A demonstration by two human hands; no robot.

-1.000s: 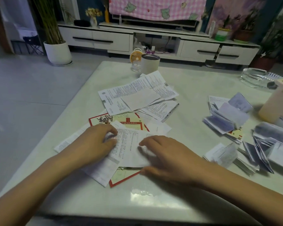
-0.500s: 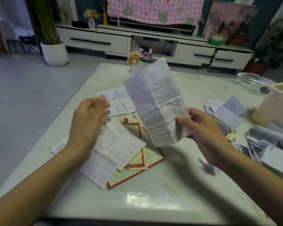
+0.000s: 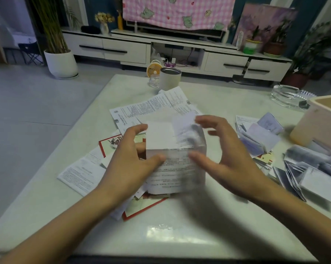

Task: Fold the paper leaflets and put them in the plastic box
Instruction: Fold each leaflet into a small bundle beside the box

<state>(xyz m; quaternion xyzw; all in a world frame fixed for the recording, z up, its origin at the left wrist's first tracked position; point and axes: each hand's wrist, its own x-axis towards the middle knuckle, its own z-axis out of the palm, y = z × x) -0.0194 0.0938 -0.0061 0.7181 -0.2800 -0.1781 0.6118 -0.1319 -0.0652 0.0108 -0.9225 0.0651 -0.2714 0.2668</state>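
A white printed leaflet (image 3: pixel 174 164) is held above the table (image 3: pixel 179 235), bent over along a crease across its middle, its image blurred by motion. My left hand (image 3: pixel 130 162) pinches its left edge with thumb in front and fingers behind. My right hand (image 3: pixel 227 161) grips its right edge, thumb on the printed face, fingers curved over the top flap. Unfolded leaflets (image 3: pixel 153 109) lie beyond and under my hands. Folded leaflets (image 3: pixel 260 138) are piled at the right. The pale plastic box (image 3: pixel 321 122) stands at the far right.
A red-bordered sheet (image 3: pixel 141 208) lies under the loose papers. A white cup (image 3: pixel 170 79) and a small yellow fan (image 3: pixel 153 70) stand at the table's far edge. A glass ashtray (image 3: pixel 288 95) sits behind the box. More folded leaflets (image 3: pixel 317 176) lie at the right edge.
One second ago both hands pressed on papers on the table. My right hand then lifted a leaflet upright, and now both hands hold it lower, bent over at its crease.
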